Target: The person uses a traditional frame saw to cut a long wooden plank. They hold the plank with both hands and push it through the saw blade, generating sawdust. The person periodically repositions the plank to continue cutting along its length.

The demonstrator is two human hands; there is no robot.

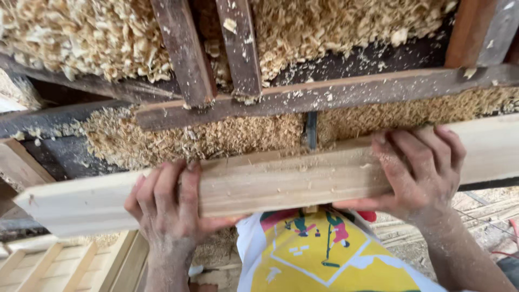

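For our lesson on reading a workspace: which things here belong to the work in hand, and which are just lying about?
In hand:
- pale plank
- left hand, gripping the plank
- right hand, gripping the plank

Lying about:
- wood shavings
- dark wooden rail
- two dark slats
- pale wooden frame, lower left

Head camera looks steeply down, close over the plank [281, 181].

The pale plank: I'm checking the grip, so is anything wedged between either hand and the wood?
Nothing visible: the left hand and right hand both wrap straight onto the pale plank, with only sawdust specks on fingers and wood.
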